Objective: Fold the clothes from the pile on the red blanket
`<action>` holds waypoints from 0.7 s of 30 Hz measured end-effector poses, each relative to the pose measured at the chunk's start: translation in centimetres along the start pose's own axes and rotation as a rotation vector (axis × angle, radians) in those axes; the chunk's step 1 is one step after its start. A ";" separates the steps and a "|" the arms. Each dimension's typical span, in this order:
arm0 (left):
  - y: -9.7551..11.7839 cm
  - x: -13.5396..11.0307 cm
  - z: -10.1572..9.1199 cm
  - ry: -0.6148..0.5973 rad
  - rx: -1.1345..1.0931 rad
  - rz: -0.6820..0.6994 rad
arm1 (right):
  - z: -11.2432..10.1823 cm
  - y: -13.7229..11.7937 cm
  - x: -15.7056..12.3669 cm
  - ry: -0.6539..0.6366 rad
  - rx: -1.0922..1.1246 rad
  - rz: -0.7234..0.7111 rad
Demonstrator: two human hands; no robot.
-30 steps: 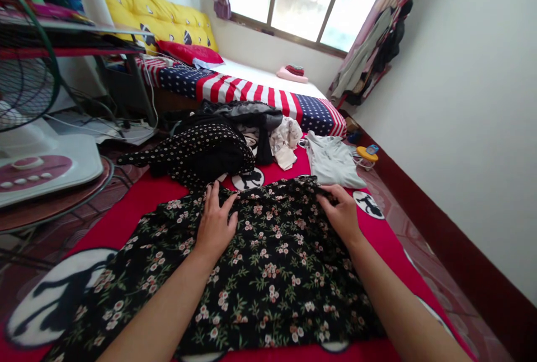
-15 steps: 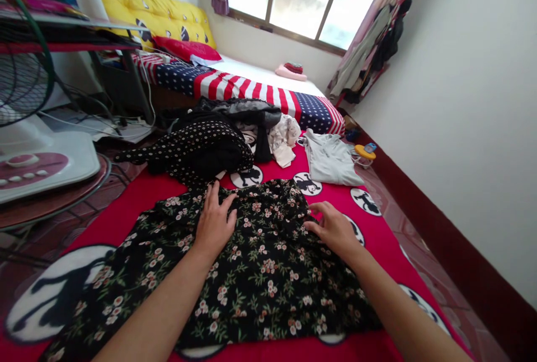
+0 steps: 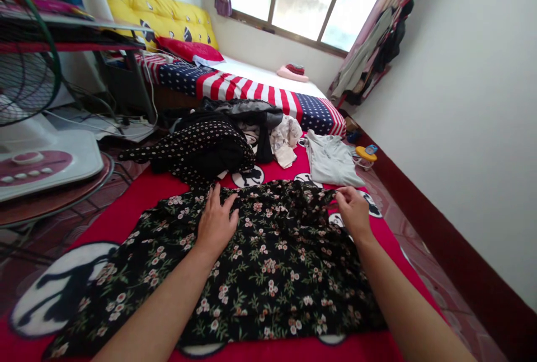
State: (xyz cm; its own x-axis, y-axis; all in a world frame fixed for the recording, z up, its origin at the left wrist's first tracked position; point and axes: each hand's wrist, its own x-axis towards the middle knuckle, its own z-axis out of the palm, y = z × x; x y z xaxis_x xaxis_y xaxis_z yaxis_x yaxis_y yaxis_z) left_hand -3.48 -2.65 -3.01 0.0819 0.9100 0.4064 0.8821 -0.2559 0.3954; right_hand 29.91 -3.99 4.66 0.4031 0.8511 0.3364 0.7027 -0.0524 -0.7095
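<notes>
A black garment with small pink flowers (image 3: 260, 272) lies spread on a red blanket (image 3: 134, 205) with black-and-white round prints. My left hand (image 3: 216, 222) rests flat on the garment's upper middle, fingers spread. My right hand (image 3: 354, 211) pinches the garment's upper right edge between thumb and fingers and holds it slightly lifted. Both forearms reach in from the bottom of the view.
Behind the garment lies a heap of clothes with a black dotted piece (image 3: 201, 146), and a light grey shirt (image 3: 331, 160). A fan base (image 3: 46, 163) stands at left, a bed with a flag-pattern cover (image 3: 251, 90) at the back, and a wall at right.
My right hand moved right and up from the garment's middle to its upper right edge and pinched the cloth. My left hand stayed flat in place.
</notes>
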 end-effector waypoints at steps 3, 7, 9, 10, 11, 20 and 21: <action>0.1 0.0 0.0 0.001 0.015 0.000 | -1.0 0.9 1.4 0.162 0.280 0.191; 0.1 0.0 0.0 -0.002 0.021 0.000 | -1.7 1.7 2.4 0.238 0.572 0.342; 0.1 0.0 0.0 -0.003 0.019 -0.004 | -1.9 1.9 2.5 0.271 0.607 0.332; 0.1 0.0 0.1 -0.001 0.017 -0.005 | -2.0 2.0 2.5 0.281 0.595 0.313; 0.0 -0.1 0.1 0.002 0.016 -0.006 | -2.1 1.9 2.6 0.278 0.566 0.284; 0.0 0.0 0.0 0.016 -0.029 0.002 | -1.4 -3.4 8.9 -0.021 0.355 0.085; 0.0 0.0 -0.1 0.031 -0.039 0.012 | -1.1 -4.2 9.7 0.055 0.390 0.012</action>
State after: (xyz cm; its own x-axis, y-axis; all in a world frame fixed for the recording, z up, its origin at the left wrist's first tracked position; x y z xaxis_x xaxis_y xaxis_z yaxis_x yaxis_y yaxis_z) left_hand -3.53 -2.64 -2.97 0.0775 0.8965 0.4363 0.8625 -0.2798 0.4217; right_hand 31.50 3.96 11.56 0.4476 0.8220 0.3520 0.4266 0.1496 -0.8920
